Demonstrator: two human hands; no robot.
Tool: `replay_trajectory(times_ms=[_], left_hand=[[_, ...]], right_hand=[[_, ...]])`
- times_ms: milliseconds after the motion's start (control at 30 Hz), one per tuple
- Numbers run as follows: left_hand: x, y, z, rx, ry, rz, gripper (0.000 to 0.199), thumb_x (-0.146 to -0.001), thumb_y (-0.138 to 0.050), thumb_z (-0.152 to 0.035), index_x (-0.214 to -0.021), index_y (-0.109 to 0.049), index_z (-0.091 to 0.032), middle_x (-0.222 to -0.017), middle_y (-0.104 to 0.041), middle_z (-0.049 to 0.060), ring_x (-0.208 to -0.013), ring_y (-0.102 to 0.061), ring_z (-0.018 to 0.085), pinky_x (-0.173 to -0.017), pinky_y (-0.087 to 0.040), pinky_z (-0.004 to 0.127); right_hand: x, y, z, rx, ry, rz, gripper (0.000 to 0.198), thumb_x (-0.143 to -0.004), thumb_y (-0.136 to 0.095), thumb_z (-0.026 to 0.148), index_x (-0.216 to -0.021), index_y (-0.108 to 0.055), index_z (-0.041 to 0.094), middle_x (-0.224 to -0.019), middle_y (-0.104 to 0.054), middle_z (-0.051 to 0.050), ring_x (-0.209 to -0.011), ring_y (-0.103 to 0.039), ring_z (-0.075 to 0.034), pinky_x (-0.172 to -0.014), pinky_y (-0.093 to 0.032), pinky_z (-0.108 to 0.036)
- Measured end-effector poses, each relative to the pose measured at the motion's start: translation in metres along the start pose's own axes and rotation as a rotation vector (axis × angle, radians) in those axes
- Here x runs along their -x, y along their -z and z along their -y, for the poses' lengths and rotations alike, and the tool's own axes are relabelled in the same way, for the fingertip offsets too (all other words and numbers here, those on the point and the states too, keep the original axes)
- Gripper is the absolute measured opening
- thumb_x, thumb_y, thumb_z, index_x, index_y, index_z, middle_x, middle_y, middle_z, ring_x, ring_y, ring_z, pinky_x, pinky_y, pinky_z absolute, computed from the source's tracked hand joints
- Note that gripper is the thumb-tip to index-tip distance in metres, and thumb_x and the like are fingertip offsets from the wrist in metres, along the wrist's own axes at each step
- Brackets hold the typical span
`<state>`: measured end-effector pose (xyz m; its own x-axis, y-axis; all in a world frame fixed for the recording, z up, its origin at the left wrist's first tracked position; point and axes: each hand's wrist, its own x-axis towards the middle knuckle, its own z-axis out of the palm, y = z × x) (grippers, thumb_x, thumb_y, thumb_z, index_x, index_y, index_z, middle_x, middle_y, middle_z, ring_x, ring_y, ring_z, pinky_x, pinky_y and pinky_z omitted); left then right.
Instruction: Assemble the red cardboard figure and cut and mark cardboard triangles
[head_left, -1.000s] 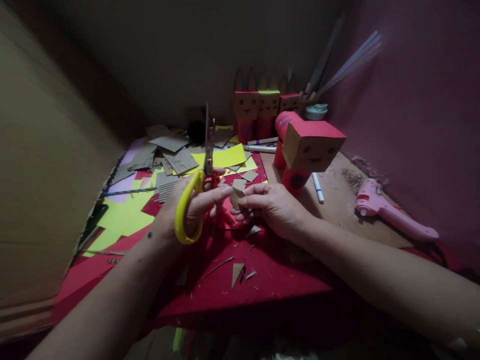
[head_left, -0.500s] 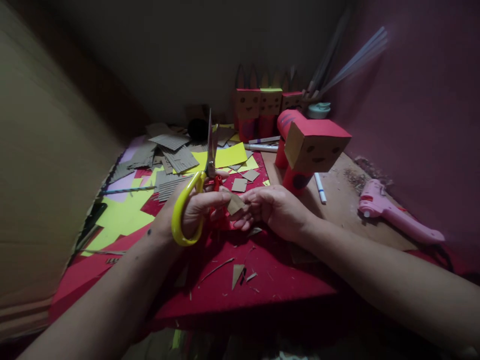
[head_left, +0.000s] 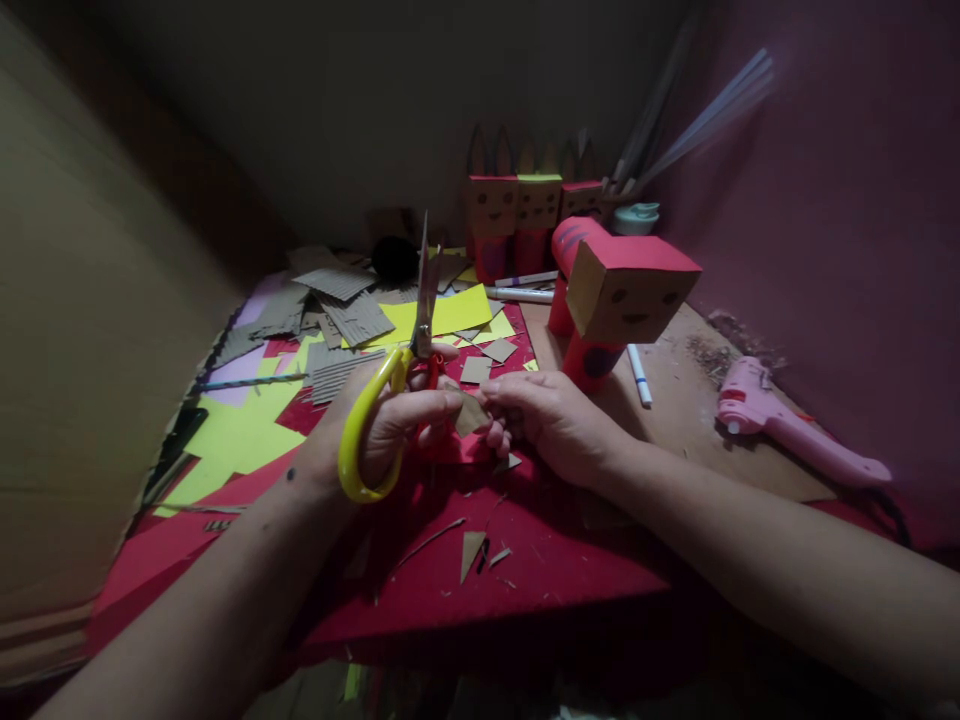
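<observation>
My left hand (head_left: 397,420) has yellow-handled scissors (head_left: 371,440) hooked over it, blades pointing up and slightly apart. Between its thumb and fingers is a small piece of brown cardboard (head_left: 470,412). My right hand (head_left: 555,415) pinches the right edge of that same piece with thumb and forefinger. Both hands are above the red table surface (head_left: 540,550). Just beyond them lie small cut cardboard squares (head_left: 476,370). Nearer to me is a cardboard triangle (head_left: 471,552) among thin scraps.
A red figure with a cardboard box head (head_left: 634,295) stands behind my right hand. Similar figures (head_left: 493,210) line the back. A pink glue gun (head_left: 795,425) and a marker (head_left: 640,375) lie at the right. Corrugated cardboard (head_left: 352,300) and yellow paper (head_left: 240,430) cover the left.
My right thumb and forefinger have closed on the cardboard piece's right edge, and the piece has turned slightly. The scissors stay hooked on my left hand.
</observation>
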<state>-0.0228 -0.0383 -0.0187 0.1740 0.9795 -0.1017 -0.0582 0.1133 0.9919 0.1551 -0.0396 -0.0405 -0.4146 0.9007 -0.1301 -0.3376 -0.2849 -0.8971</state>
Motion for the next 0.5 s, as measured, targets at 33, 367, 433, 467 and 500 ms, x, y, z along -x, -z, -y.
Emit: replay_trajectory(times_ms=[33, 367, 433, 467, 500], left_hand=[[0.0003, -0.0003, -0.0008, -0.012, 0.006, 0.005, 0.055, -0.063, -0.084, -0.024, -0.113, -0.061, -0.021, -0.072, -0.066, -0.002, -0.056, -0.064, 0.017, -0.049, -0.05, 0.027], [0.0004, 0.0005, 0.0003, -0.125, -0.042, 0.013, 0.052, -0.067, -0.08, -0.026, -0.114, -0.059, -0.021, -0.07, -0.064, -0.004, -0.051, -0.059, 0.012, -0.048, -0.046, 0.023], [0.0019, -0.0003, -0.0005, -0.191, -0.099, 0.051, 0.047, -0.07, -0.079, -0.029, -0.112, -0.059, -0.021, -0.068, -0.063, -0.005, -0.05, -0.056, 0.011, -0.048, -0.044, 0.023], [0.0033, -0.0014, -0.0015, -0.223, -0.126, 0.061, 0.046, -0.071, -0.078, -0.029, -0.112, -0.06, -0.021, -0.067, -0.063, -0.005, -0.051, -0.056, 0.011, -0.049, -0.044, 0.023], [0.0049, -0.0027, -0.0027, -0.255, -0.15, 0.06, 0.044, -0.072, -0.078, -0.029, -0.111, -0.06, -0.021, -0.067, -0.063, -0.005, -0.051, -0.056, 0.011, -0.05, -0.045, 0.024]], right_hand=[[0.0004, 0.0005, -0.0003, 0.008, -0.007, 0.023, 0.023, -0.074, -0.076, 0.031, -0.064, -0.065, 0.014, -0.056, -0.06, 0.0, -0.048, -0.051, -0.008, -0.047, -0.039, -0.021], [0.0016, 0.0028, 0.0021, 0.112, 0.058, -0.006, 0.019, -0.067, -0.083, 0.023, -0.079, -0.07, 0.017, -0.06, -0.065, 0.003, -0.049, -0.056, -0.009, -0.05, -0.044, -0.022], [0.0035, 0.0014, 0.004, 0.188, 0.064, -0.002, 0.017, -0.068, -0.081, 0.023, -0.079, -0.07, 0.017, -0.063, -0.067, 0.002, -0.052, -0.057, -0.009, -0.053, -0.045, -0.023], [0.0046, 0.0006, 0.0046, 0.22, 0.061, -0.002, 0.016, -0.069, -0.081, 0.024, -0.078, -0.07, 0.017, -0.065, -0.067, 0.002, -0.054, -0.059, -0.01, -0.054, -0.046, -0.024], [0.0057, -0.0003, 0.0049, 0.241, 0.058, -0.002, 0.016, -0.069, -0.081, 0.025, -0.078, -0.069, 0.017, -0.066, -0.068, 0.002, -0.055, -0.06, -0.011, -0.055, -0.046, -0.025]])
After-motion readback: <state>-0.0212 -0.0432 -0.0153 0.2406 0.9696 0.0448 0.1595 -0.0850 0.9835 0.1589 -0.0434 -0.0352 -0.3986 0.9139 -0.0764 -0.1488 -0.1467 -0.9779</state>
